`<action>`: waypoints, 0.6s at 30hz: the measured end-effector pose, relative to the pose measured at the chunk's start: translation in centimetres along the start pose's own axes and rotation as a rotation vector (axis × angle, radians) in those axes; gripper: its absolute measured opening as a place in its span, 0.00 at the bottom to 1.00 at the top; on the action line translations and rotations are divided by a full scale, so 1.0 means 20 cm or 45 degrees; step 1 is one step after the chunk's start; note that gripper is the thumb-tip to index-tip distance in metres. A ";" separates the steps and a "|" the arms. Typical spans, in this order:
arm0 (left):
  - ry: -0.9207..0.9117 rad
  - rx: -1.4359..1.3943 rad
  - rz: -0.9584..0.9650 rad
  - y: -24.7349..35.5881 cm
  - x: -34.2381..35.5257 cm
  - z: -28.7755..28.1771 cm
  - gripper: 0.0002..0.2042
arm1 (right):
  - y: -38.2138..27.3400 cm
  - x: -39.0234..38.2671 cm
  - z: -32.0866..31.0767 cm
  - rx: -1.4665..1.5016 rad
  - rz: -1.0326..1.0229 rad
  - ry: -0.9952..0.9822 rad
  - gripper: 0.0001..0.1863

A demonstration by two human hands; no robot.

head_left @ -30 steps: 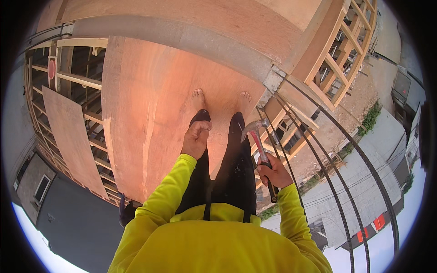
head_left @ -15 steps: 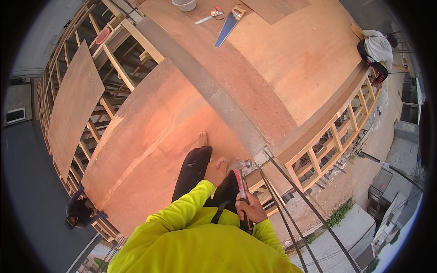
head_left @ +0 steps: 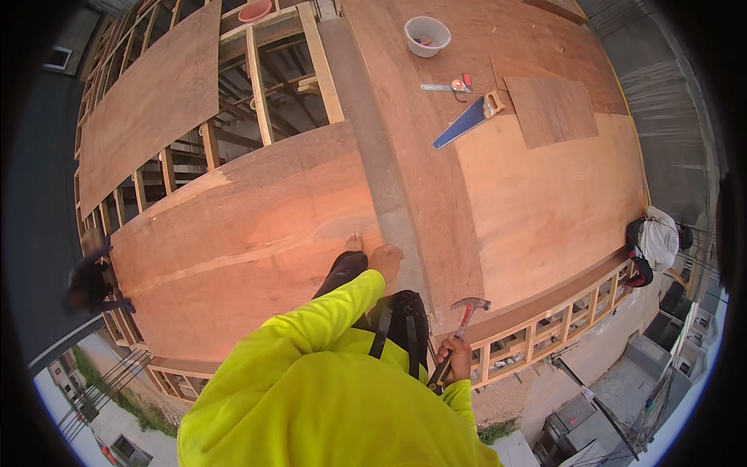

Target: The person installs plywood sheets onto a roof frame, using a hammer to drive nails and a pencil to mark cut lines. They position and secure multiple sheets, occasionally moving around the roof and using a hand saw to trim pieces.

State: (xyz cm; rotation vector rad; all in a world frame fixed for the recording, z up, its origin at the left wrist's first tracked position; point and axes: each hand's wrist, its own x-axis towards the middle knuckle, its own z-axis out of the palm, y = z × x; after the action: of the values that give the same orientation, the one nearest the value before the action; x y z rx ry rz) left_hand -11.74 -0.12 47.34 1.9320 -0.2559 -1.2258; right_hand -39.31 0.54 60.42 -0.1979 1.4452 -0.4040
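Note:
In my right hand (head_left: 456, 358) is a claw hammer (head_left: 464, 315), gripped by its dark handle with the metal head pointing up and away from me. My left hand (head_left: 387, 261) hangs over my knee near the grey concrete beam strip (head_left: 382, 187), its fingers curled closed; whatever they may hold is hidden. Under me spreads a reddish plywood sheet (head_left: 257, 226), with one of my bare feet (head_left: 354, 242) on it. Past the beam strip lies more plywood (head_left: 545, 187).
A handsaw (head_left: 470, 121), a square with a tape measure (head_left: 451, 86), a white bucket (head_left: 427, 36) and a loose plywood piece (head_left: 551, 111) lie ahead. Open timber framing (head_left: 257, 86) gapes at left. Co-workers crouch at the left edge (head_left: 92, 282) and right edge (head_left: 655, 241).
My view has turned and shifted rightward across the deck. My left hand has moved forward from beside my leg, and the hammer has swung out to the right.

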 end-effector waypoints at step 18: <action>0.486 0.391 -0.009 1.31 1.92 -0.10 0.29 | -1.61 0.95 0.75 -0.615 0.206 0.097 0.04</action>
State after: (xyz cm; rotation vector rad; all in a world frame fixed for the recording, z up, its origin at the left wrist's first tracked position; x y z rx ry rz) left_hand 15.72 -37.22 41.23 2.3873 -0.2470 -0.8317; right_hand -27.89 -37.97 56.84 -0.4531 1.6046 0.0775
